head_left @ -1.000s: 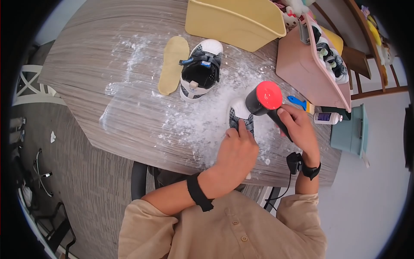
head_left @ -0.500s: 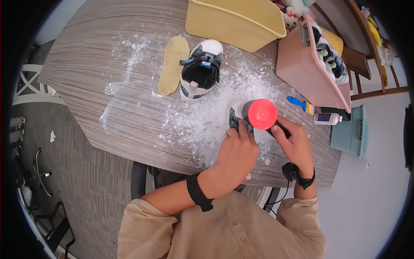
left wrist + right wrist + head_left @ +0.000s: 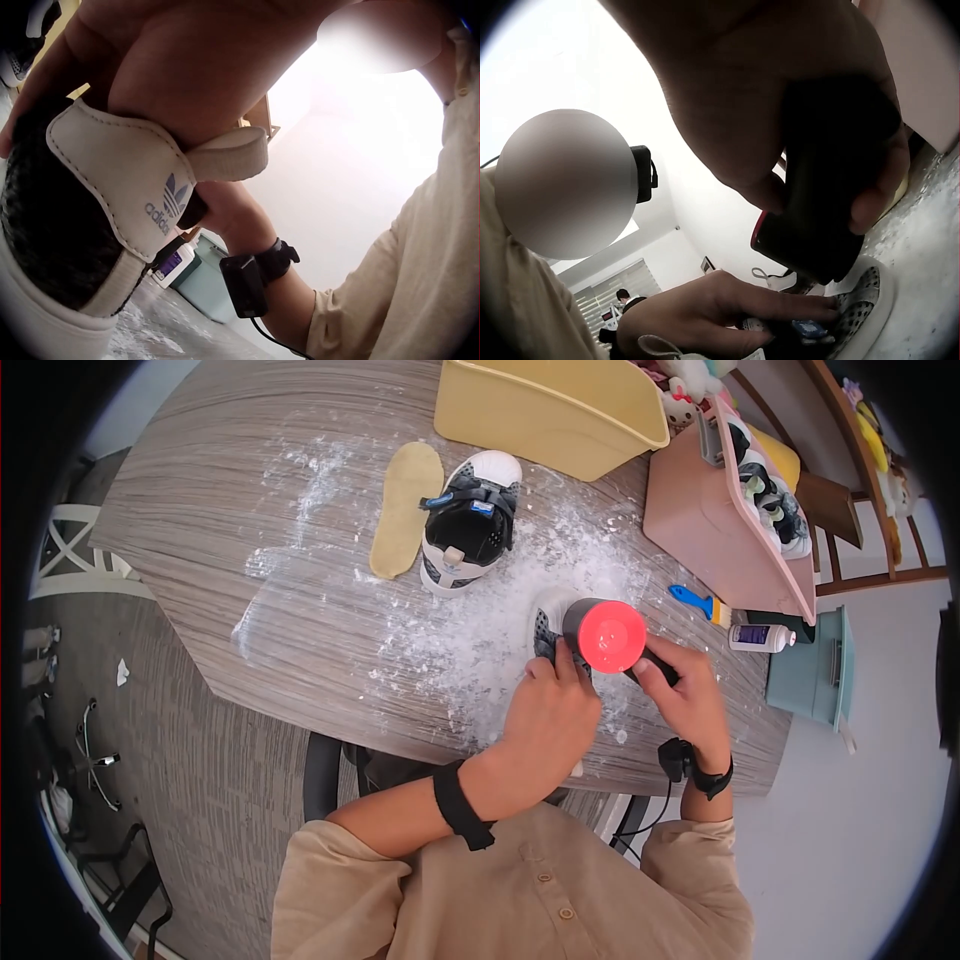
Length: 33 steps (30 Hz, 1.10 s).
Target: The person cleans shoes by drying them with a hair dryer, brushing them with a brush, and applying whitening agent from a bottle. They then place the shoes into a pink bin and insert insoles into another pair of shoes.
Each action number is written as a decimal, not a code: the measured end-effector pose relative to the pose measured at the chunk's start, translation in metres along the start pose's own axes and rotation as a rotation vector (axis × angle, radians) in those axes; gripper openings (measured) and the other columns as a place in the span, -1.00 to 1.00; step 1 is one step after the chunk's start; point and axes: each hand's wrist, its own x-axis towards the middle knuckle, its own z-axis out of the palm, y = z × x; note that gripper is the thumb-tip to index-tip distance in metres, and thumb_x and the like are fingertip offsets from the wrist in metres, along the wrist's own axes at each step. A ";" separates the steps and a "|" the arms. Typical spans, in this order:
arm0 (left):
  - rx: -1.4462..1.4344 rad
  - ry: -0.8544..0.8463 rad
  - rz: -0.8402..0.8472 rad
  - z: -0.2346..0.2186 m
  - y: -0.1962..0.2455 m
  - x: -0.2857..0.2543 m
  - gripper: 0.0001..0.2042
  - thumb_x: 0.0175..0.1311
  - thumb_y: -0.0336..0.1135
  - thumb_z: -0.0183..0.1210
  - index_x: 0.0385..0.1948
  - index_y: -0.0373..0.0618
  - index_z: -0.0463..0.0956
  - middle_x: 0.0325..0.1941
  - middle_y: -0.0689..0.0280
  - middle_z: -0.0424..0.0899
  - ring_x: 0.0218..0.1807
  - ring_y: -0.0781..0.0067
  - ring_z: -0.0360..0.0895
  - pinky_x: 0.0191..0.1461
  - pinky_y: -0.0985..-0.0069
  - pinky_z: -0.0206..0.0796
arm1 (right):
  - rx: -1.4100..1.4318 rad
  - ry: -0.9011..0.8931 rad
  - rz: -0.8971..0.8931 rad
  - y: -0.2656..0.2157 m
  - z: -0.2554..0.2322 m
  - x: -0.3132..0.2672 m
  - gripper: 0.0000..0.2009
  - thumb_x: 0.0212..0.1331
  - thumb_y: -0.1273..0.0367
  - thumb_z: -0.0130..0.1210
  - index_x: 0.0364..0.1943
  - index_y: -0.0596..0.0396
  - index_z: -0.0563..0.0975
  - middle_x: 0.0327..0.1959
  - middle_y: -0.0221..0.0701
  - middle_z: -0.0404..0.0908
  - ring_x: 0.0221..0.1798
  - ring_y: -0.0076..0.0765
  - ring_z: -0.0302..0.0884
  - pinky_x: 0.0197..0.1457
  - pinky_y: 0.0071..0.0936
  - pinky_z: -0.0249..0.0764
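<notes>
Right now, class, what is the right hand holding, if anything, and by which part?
The right hand grips the black tool with a round red end by its handle.

I note a yellow bin [image 3: 540, 428] near a pink bin [image 3: 705, 515] — plush toys [image 3: 688, 378] beside both. I find a teal bin [image 3: 812, 670] to the right, and a white scrap [image 3: 122, 674] on the carpet [image 3: 200, 760] — near a white chair [image 3: 75, 585].

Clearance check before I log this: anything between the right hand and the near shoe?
Yes, the red-and-black tool that the right hand grips, beside the toe end. The left hand touches the near shoe; nothing visible between.
</notes>
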 end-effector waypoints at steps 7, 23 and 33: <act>-0.027 -0.063 -0.013 -0.002 0.000 0.000 -0.66 -0.06 -0.36 0.14 -0.26 -0.44 0.61 0.04 -0.23 0.53 -0.31 0.12 0.50 -0.34 0.45 0.46 | -0.043 0.024 -0.053 -0.001 0.003 0.001 -0.67 0.12 0.41 0.13 -0.02 0.24 0.53 -0.37 -0.09 0.61 -0.41 -0.19 0.57 -0.26 -0.47 0.46; 0.007 0.010 0.009 -0.004 -0.001 -0.004 -0.68 -0.10 -0.43 0.14 -0.26 -0.44 0.54 -0.19 0.01 0.54 -0.34 0.19 0.52 -0.41 0.47 0.45 | -0.050 0.070 -0.050 0.002 0.004 0.001 -0.68 0.12 0.40 0.12 -0.03 0.23 0.54 -0.40 -0.10 0.61 -0.45 -0.21 0.56 -0.28 -0.45 0.46; 0.026 0.031 0.012 0.001 0.001 -0.003 -0.69 -0.06 -0.42 0.13 -0.25 -0.43 0.54 -0.15 -0.02 0.58 -0.25 0.11 0.54 -0.38 0.46 0.47 | -0.027 0.053 0.042 -0.003 -0.002 -0.002 -0.69 0.13 0.42 0.11 -0.04 0.26 0.54 -0.41 -0.11 0.62 -0.44 -0.21 0.56 -0.26 -0.45 0.46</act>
